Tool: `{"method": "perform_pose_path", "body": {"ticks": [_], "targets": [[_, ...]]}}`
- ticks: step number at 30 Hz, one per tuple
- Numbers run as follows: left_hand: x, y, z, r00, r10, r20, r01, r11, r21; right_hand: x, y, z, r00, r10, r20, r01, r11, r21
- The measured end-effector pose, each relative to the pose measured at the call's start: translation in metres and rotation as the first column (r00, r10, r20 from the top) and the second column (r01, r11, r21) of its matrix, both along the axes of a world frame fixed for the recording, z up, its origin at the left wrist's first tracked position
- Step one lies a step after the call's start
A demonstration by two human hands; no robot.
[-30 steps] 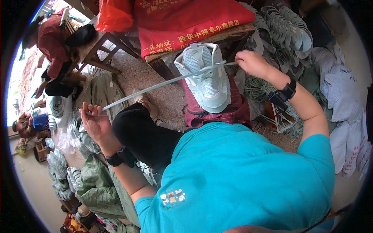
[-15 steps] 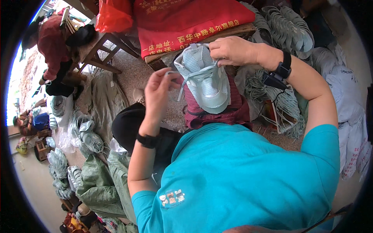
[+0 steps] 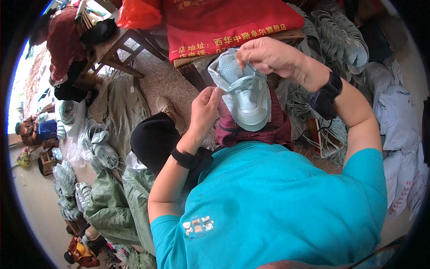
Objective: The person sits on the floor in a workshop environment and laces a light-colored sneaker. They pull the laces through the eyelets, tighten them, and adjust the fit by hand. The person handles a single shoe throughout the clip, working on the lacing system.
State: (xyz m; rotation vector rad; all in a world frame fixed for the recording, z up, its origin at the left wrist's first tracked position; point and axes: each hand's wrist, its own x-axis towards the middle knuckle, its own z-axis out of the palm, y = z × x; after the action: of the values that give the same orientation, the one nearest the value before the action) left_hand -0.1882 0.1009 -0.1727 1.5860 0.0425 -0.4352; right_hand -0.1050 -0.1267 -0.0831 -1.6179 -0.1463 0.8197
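A pale grey-blue sneaker (image 3: pixel 249 117), toe toward me, rests on the dark red cloth (image 3: pixel 280 130) over my lap. Its flat shoelace (image 3: pixel 244 83) crosses the front below the mesh tongue. At the shoe's left side, my left hand (image 3: pixel 206 109) is closed, thumb and fingertips pinching the lace. My right hand (image 3: pixel 268 57) reaches over the tongue from the right. Its fingers are bent together at the upper eyelets and seem to grip a lace strand, partly hidden by the fingertips.
A wooden bench under a red printed cloth (image 3: pixel 233 20) stands just beyond the shoe. Bundled shoe parts (image 3: pixel 342 40) and hanks of lace (image 3: pixel 300 103) lie to the right, beside white sacks (image 3: pixel 396 112). Green sacks (image 3: pixel 109 208) lie left; other people sit farther left.
My left hand has moved right, up to the shoe's side, and the loose lace end no longer dangles from it. My right hand has shifted from the collar edge to over the tongue.
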Motion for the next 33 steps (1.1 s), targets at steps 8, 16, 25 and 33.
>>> {"method": "perform_pose_path", "body": {"ticks": [8,16,25,33], "targets": [[0.012,-0.005,-0.006,0.993,-0.049,0.107,0.027,0.981,0.191,-0.015,-0.004,-0.034,0.353,0.437,0.827,0.216,0.822,-0.527],[0.023,-0.005,-0.007,0.995,-0.094,0.042,0.091,0.993,0.073,-0.031,0.003,-0.032,0.269,0.54,0.798,0.343,0.72,-0.603],[0.029,-0.003,-0.013,0.973,-0.161,0.162,0.123,0.967,0.222,-0.029,0.011,-0.04,0.607,0.183,0.774,0.274,0.865,-0.419],[0.03,0.004,-0.009,0.984,-0.125,0.123,0.101,0.977,0.19,-0.031,0.009,-0.041,0.568,0.256,0.782,0.268,0.841,-0.47]]}}
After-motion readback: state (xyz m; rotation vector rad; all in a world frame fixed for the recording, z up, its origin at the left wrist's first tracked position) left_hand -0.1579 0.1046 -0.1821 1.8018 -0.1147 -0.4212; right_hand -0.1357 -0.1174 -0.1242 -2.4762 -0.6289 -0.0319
